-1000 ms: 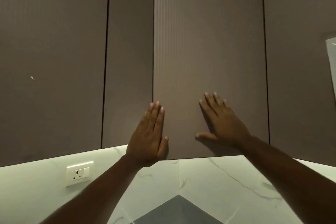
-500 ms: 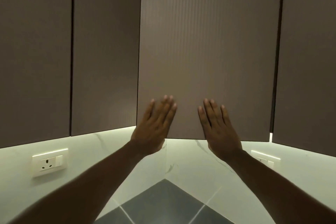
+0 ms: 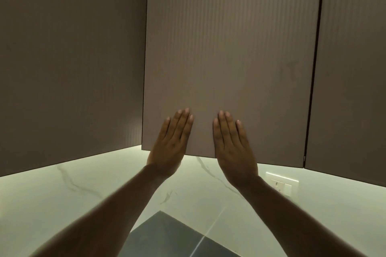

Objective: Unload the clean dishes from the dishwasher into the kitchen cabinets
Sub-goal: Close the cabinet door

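Note:
A brown ribbed upper cabinet door (image 3: 229,48) fills the middle of the head view, in a corner of wall cabinets. My left hand (image 3: 171,144) lies flat against its lower edge with straight fingers together. My right hand (image 3: 232,148) lies flat beside it on the same door, fingers straight and pointing up. Neither hand holds anything. No dishes and no dishwasher are in view.
More brown cabinet doors stand to the left (image 3: 71,64) and right (image 3: 351,81). Below them a white marble backsplash (image 3: 62,198) is lit from under the cabinets, with a wall socket (image 3: 281,183) at the right. A dark countertop corner (image 3: 167,236) shows at the bottom.
The view has swung to the right, so the left socket has left the frame. Both hands have drawn closer together on the door's lower edge, and the right thumb has closed in.

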Demonstrator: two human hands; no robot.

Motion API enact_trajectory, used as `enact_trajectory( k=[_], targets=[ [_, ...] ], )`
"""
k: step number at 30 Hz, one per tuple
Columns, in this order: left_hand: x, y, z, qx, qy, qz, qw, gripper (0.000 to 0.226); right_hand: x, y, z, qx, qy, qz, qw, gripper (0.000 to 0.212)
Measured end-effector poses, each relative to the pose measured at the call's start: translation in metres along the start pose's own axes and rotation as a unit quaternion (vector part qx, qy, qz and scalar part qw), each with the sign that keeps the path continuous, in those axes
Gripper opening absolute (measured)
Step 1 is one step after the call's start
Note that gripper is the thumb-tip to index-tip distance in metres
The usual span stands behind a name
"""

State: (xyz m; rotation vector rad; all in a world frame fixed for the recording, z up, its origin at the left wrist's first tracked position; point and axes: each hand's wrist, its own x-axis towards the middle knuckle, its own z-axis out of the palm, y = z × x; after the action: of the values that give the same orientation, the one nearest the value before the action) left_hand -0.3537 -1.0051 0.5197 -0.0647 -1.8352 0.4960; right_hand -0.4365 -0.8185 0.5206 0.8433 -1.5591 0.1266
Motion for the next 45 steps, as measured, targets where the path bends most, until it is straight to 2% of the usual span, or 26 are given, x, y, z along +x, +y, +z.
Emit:
enact_trajectory(
  k=[4, 11, 22, 28, 32, 36, 41, 43, 45],
  targets=[
    [0.006, 0.000, 0.030, -0.043, 0.017, -0.013, 0.999, 0.073, 0.002, 0.003, 0.012, -0.035, -0.029, 0.014, 0.999, 0.051],
    [0.017, 0.001, 0.068, -0.076, 0.009, -0.027, 0.997, 0.083, 0.005, 0.007, 0.029, -0.076, -0.019, 0.015, 0.997, 0.048],
    [0.032, 0.012, 0.114, -0.139, -0.009, -0.046, 0.989, 0.084, 0.005, 0.019, 0.046, -0.137, -0.081, 0.034, 0.987, 0.052],
    [0.031, 0.014, 0.117, -0.150, 0.000, -0.049, 0.987, 0.086, 0.005, 0.021, 0.051, -0.166, -0.078, 0.027, 0.983, 0.051],
    [0.029, 0.013, 0.110, -0.126, -0.006, -0.048, 0.991, 0.075, 0.007, 0.021, 0.048, -0.161, -0.087, 0.030, 0.983, 0.051],
    [0.026, 0.016, 0.090, -0.097, -0.056, -0.042, 0.993, 0.061, 0.006, 0.017, 0.042, -0.129, -0.125, 0.037, 0.983, 0.055],
    [0.027, 0.016, 0.052, -0.093, -0.164, -0.038, 0.981, 0.086, 0.009, 0.015, 0.020, -0.050, -0.220, 0.032, 0.974, 0.096],
    [0.026, 0.016, 0.039, -0.093, -0.196, -0.045, 0.975, 0.093, 0.010, 0.013, 0.014, -0.027, -0.229, 0.048, 0.972, 0.088],
    [0.020, 0.022, 0.015, -0.087, -0.206, -0.059, 0.973, 0.092, 0.004, 0.007, -0.002, -0.003, -0.205, 0.078, 0.976, 0.075]
  ],
)
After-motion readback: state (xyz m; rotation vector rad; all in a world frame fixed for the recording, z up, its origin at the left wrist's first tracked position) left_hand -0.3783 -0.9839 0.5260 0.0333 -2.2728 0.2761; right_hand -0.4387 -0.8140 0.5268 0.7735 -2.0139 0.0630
